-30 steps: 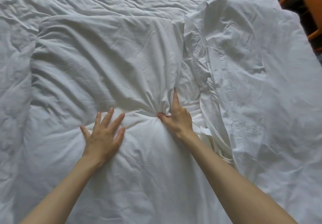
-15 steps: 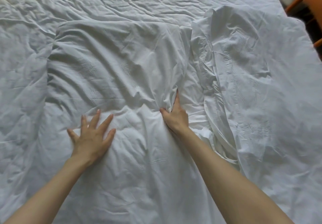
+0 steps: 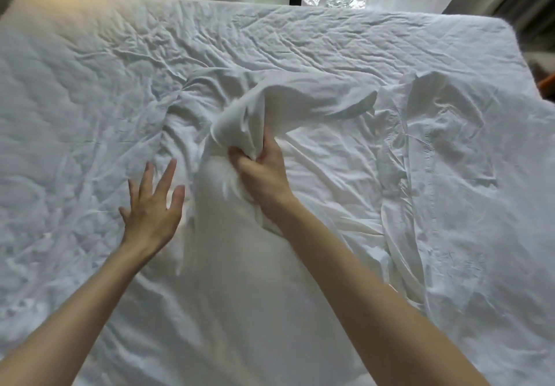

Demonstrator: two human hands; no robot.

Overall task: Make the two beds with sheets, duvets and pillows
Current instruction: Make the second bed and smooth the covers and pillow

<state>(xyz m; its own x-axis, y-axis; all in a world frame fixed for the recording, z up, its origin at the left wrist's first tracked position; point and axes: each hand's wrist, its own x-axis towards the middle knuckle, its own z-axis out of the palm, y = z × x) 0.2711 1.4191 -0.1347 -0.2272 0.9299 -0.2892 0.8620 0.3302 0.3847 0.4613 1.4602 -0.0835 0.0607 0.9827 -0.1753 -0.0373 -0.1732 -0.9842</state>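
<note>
The right hand (image 3: 264, 172) gripped the bunched white cotton cover (image 3: 300, 97), its length running far-right across the quilted white bed (image 3: 90, 70); the left hand (image 3: 153, 211) was spread, empty, just left of it.

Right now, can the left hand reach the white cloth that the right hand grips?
Probably yes: the left hand, open, is close beside the cloth that the right hand grips, and nothing stands between them.
</note>
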